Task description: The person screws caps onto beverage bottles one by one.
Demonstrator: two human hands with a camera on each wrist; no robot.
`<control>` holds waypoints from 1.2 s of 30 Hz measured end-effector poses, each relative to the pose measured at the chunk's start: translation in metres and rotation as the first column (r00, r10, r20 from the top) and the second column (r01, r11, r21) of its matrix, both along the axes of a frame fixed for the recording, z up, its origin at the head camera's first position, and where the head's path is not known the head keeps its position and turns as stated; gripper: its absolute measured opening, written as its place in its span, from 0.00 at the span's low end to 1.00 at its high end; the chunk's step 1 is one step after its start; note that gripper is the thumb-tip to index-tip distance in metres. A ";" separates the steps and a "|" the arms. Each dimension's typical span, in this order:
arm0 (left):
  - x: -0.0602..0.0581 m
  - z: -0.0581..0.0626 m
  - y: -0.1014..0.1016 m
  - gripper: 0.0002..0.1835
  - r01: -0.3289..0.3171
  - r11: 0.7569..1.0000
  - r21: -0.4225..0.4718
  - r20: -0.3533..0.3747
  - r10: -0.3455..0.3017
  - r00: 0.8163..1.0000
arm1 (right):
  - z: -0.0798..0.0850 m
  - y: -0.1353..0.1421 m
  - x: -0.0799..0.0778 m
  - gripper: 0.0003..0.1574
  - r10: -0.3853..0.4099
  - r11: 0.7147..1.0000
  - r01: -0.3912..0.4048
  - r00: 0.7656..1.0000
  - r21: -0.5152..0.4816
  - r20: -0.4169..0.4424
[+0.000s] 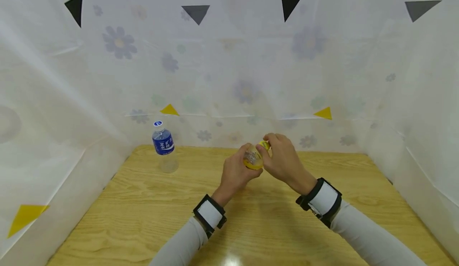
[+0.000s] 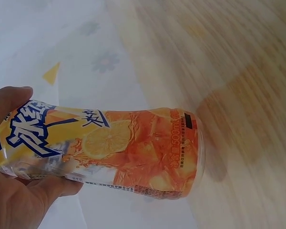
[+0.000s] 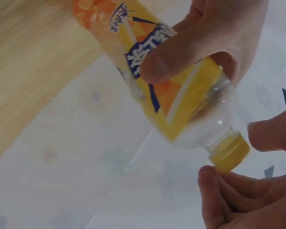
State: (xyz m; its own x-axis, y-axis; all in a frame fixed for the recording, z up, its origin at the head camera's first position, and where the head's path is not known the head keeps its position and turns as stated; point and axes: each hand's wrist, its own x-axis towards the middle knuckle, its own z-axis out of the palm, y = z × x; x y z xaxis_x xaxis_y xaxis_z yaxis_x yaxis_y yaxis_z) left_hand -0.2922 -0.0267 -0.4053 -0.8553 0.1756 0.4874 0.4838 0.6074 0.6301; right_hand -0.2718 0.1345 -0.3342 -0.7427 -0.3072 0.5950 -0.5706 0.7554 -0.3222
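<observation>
A plastic drink bottle point(image 1: 253, 160) with an orange and yellow label is held in my left hand point(image 1: 234, 170), above the table. In the left wrist view the bottle point(image 2: 138, 148) shows lemon slices and "500mL" on its label, its base pointing towards the table. My left thumb and fingers grip it around the upper label. The bottle's neck is clear, with a yellow cap point(image 3: 230, 153) on it. My right hand point(image 1: 283, 160) has its thumb and curled fingers at either side of that cap.
A clear bottle with a blue label point(image 1: 163, 143) and blue-topped cap stands upright at the back left of the wooden table point(image 1: 150, 214). White flowered sheeting point(image 1: 229, 67) with black, grey and yellow triangles encloses the table's back and sides.
</observation>
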 end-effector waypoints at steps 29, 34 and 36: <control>-0.001 -0.002 0.002 0.43 0.015 1.000 0.009 -0.006 -0.015 1.000 | -0.003 -0.002 0.003 0.10 -0.019 1.000 0.019 1.000 0.005 -0.006; 0.000 -0.002 0.003 0.41 0.020 1.000 0.002 -0.040 -0.020 0.999 | -0.003 -0.003 0.003 0.09 -0.024 1.000 0.024 1.000 0.018 -0.003; 0.000 -0.002 0.003 0.41 0.017 1.000 -0.002 -0.052 -0.017 0.999 | -0.003 -0.003 0.002 0.09 -0.026 0.999 0.026 1.000 0.018 0.004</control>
State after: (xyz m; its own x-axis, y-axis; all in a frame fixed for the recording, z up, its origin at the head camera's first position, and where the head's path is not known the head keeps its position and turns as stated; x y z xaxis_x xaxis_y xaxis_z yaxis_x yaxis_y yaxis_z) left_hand -0.2920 -0.0240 -0.4074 -0.8258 0.1910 0.5306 0.5260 0.6000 0.6028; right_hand -0.2694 0.1310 -0.3375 -0.7532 -0.2983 0.5863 -0.5491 0.7758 -0.3108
